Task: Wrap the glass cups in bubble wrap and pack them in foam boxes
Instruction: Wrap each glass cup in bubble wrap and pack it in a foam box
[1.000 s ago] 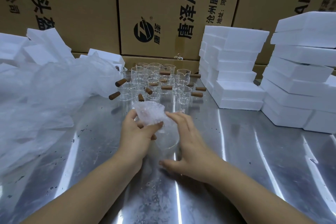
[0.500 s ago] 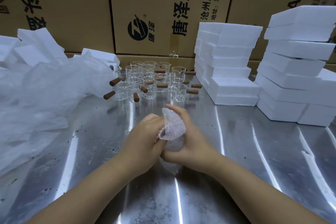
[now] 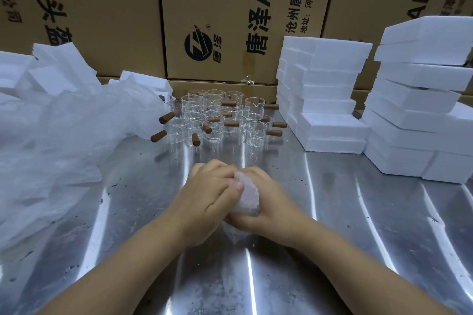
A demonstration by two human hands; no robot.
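Note:
Both hands meet at the middle of the steel table (image 3: 358, 225) around a cup bundled in bubble wrap (image 3: 247, 195). My left hand (image 3: 204, 199) grips the bundle from the left, thumb pressing on the wrap. My right hand (image 3: 271, 208) cups it from the right and below. The glass inside is hidden by the wrap. Behind the hands stand several clear glass cups with brown wooden handles (image 3: 220, 120). White foam boxes are stacked at centre right (image 3: 322, 100) and far right (image 3: 422, 100).
A heap of bubble wrap sheets (image 3: 61, 140) covers the table's left side, with loose foam pieces (image 3: 51, 66) behind it. Large cardboard cartons (image 3: 230, 15) form a wall along the back.
The bubble wrap that my left hand held up over the cup has been folded down around it. Both hands have closed together on the bundle and drawn it nearer to me.

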